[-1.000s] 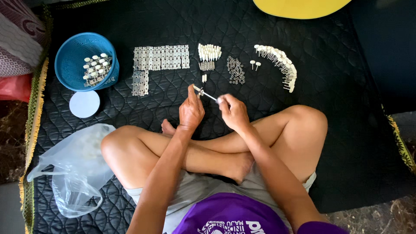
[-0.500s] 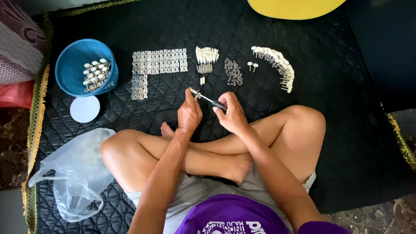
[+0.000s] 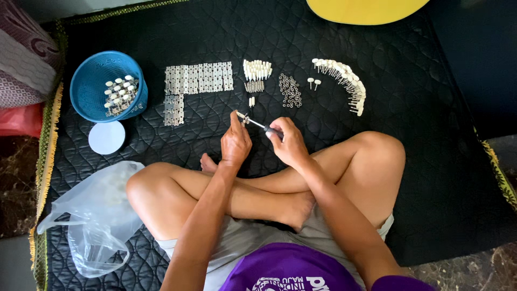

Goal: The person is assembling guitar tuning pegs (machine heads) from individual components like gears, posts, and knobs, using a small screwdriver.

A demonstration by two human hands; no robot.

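Metal screwdriver [image 3: 257,124] tip now nearer left hand [image 3: 235,143].

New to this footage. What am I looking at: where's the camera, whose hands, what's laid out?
There is no machine here: one camera sits on a person's head and looks straight down at their own crossed legs and two bare hands. They sit on a black quilted mat. The right hand grips a small screwdriver by its dark handle; its tip meets a tiny metal part pinched in the left hand. Laid out beyond them: a row of flat metal strips, a bunch of white-capped pins, a pile of small dark screws and a curved row of white-capped pieces. At the left stand a blue basket of similar pieces, a white round lid and a clear plastic bag.
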